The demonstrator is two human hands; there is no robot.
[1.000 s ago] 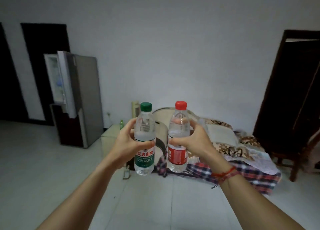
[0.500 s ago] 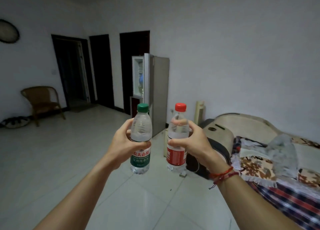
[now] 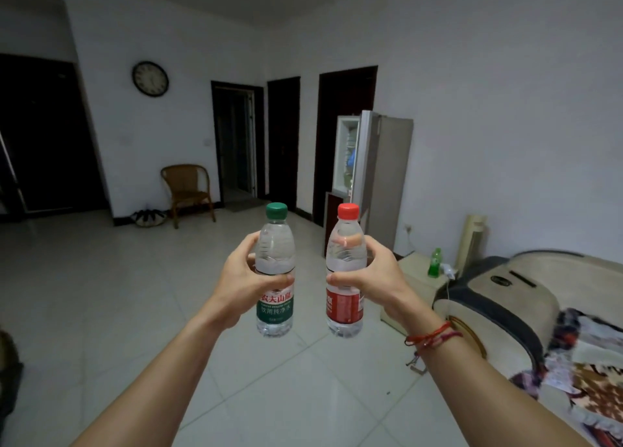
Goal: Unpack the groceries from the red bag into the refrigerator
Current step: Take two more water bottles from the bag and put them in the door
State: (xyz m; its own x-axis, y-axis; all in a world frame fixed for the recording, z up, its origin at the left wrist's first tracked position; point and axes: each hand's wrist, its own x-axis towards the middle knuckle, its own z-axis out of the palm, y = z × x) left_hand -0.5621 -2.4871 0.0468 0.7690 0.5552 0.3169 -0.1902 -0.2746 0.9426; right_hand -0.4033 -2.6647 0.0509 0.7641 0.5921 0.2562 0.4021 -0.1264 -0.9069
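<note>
At the far left edge, a dark object (image 3: 7,372) is cut by the frame and cannot be identified; a dark bundle (image 3: 148,216) on the floor beside the wicker chair (image 3: 187,190) is too dim to name; the shelves inside the refrigerator (image 3: 391,177), whose upper door stands open, show only blurred pale and blue shapes; at the right edge a patterned blanket (image 3: 593,382) and the padded sofa arm (image 3: 499,298) run out of view. Centre foreground: the left hand (image 3: 242,285) grips the green-capped bottle (image 3: 274,271), fingers curled behind it and thumb across the top of its green label; the right hand (image 3: 374,274) grips the red-capped bottle (image 3: 345,271) likewise, thumb above the red label, one fingertip visible through the clear plastic. Both bottles are upright, held side by side without touching, in front of the refrigerator, which stands well beyond them against the right-hand wall. A red string bracelet (image 3: 431,337) circles the right wrist. Counts, left to right: one wall clock (image 3: 150,79); one chair; three dark doorways (image 3: 283,143) between chair and refrigerator; two held water bottles; one refrigerator; one small green bottle (image 3: 435,263) standing on a low pale cabinet (image 3: 416,281) just beside the sofa arm
</note>
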